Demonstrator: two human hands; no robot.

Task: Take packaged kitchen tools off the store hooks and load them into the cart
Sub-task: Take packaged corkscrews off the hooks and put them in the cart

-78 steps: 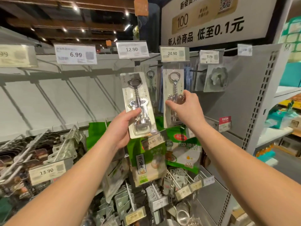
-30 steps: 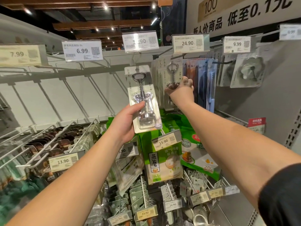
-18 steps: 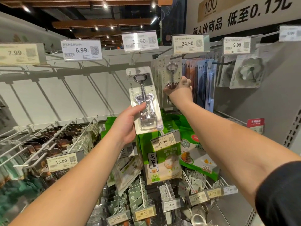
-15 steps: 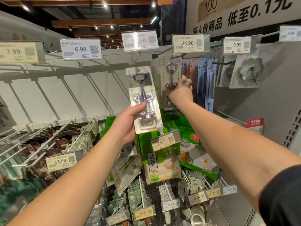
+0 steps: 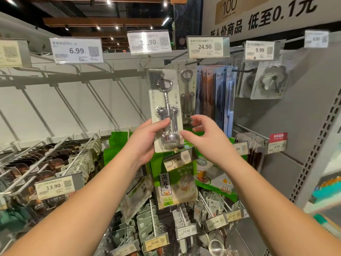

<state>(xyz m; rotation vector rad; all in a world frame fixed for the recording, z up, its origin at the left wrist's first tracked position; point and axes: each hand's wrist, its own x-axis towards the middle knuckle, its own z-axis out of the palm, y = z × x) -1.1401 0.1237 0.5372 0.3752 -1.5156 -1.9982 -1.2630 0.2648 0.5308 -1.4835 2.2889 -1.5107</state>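
My left hand (image 5: 145, 143) grips a packaged metal corkscrew (image 5: 167, 108) by its lower left edge and holds it upright in front of the display. My right hand (image 5: 204, 137) is beside the pack's lower right edge, fingers loosely spread, the thumb tip at or near that edge. Behind the held pack, more corkscrew packs (image 5: 186, 93) hang on the hook under the 24.90 price tag (image 5: 207, 46). No cart is in view.
Blue and brown packs (image 5: 215, 97) hang right of the corkscrews, flower-shaped tool packs (image 5: 267, 82) under the 9.99 tag. Green bags (image 5: 177, 183) and small packs on long hooks fill the lower rows. Bare wire hooks (image 5: 77, 156) jut out at left. A grey perforated end panel (image 5: 313, 145) stands right.
My right hand has let go of the hanging corkscrew pack and dropped back toward the pack in my left hand. The left hand has stayed about where it was.
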